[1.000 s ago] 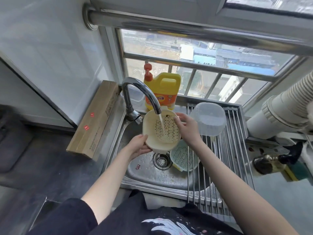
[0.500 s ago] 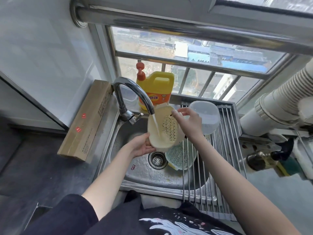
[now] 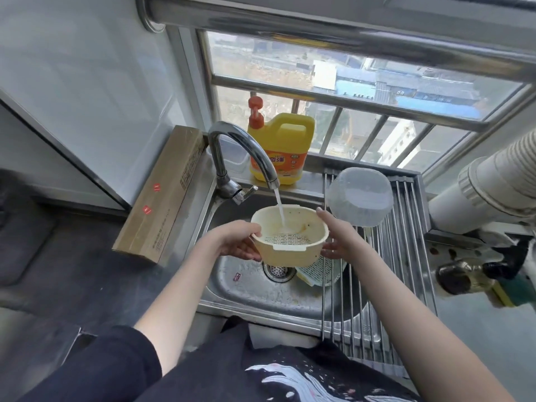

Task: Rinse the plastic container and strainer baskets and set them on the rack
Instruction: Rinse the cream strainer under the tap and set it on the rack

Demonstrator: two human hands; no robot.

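Both hands hold a cream strainer (image 3: 289, 237) upright over the sink (image 3: 261, 288): the left hand (image 3: 240, 242) at its 9 o'clock, fingers curled under the wall, the right hand (image 3: 338, 239) at 3 o'clock, fingers wrapped around it. A green strainer (image 3: 322, 271) lies below. Tap (image 3: 246, 158) water falls inside. At 1 o'clock a clear container (image 3: 359, 197) sits upturned on the rack (image 3: 406, 256).

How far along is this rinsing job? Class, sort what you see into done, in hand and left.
Done: the clear plastic container sits upside down on the rack. In hand: the left hand and right hand hold the cream strainer basket under the running tap. Left: the green strainer basket lies in the sink.
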